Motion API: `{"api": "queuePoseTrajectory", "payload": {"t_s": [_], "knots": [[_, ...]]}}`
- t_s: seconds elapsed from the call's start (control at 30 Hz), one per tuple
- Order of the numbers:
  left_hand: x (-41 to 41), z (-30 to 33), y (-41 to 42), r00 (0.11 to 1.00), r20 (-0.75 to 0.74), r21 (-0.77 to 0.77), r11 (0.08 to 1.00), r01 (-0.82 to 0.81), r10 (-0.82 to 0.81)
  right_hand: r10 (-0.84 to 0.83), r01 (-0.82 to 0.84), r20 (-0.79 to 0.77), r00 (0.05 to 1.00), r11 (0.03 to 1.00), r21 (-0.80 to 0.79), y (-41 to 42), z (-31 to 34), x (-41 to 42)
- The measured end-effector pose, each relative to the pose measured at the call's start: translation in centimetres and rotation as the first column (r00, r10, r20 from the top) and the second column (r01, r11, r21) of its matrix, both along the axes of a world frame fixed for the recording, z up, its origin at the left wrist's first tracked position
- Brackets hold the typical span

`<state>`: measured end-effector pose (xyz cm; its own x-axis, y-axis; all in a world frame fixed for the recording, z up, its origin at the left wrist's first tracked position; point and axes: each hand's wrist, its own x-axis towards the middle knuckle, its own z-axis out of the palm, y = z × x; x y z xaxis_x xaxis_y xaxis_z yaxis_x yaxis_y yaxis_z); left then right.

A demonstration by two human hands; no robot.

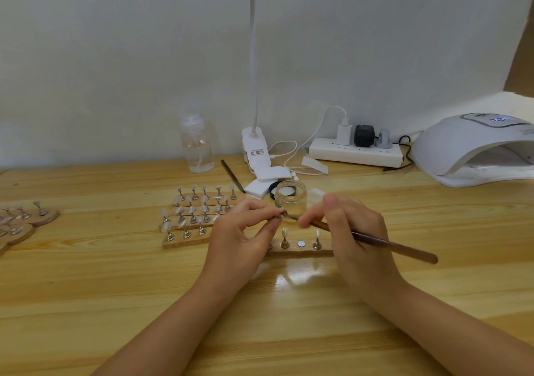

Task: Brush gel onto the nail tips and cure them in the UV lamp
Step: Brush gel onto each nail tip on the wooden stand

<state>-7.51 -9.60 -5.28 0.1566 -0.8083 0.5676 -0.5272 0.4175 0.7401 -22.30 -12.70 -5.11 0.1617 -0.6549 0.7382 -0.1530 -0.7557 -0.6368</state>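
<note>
Facing open tabletop (86, 289), brush (375, 241) near UV lamp (450, 150)

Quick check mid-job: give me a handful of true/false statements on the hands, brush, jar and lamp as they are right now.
1. The right hand holds the brush. True.
2. The left hand lies flat on the table. False: its fingers pinch a small nail stand that the brush tip meets.
3. The glass jar has its lid on. False: it stands open behind the hands.
4. The UV lamp sits at the far right of the table. True.
5. Every spot on the near wooden strip holds a stand. False: one bare round spot shows between two stands.
</note>
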Motion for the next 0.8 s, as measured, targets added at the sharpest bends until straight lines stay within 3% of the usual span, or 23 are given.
{"api": "queuePoseTrajectory", "payload": {"t_s": [0.43, 0.8], "knots": [[0.00, 0.09, 0.17, 1.000, -0.011, 0.009, 1.000, 0.010, -0.010, -0.040, 0.041, 0.032, 0.999, 0.999, -0.034, 0.35, 0.09, -0.04], [-0.06, 0.10, 0.18, 1.000, -0.030, 0.008, 1.000, 0.005, -0.005, 0.013, -0.017, 0.051, 0.999, 0.996, 0.083, 0.34, -0.15, -0.02]]}}
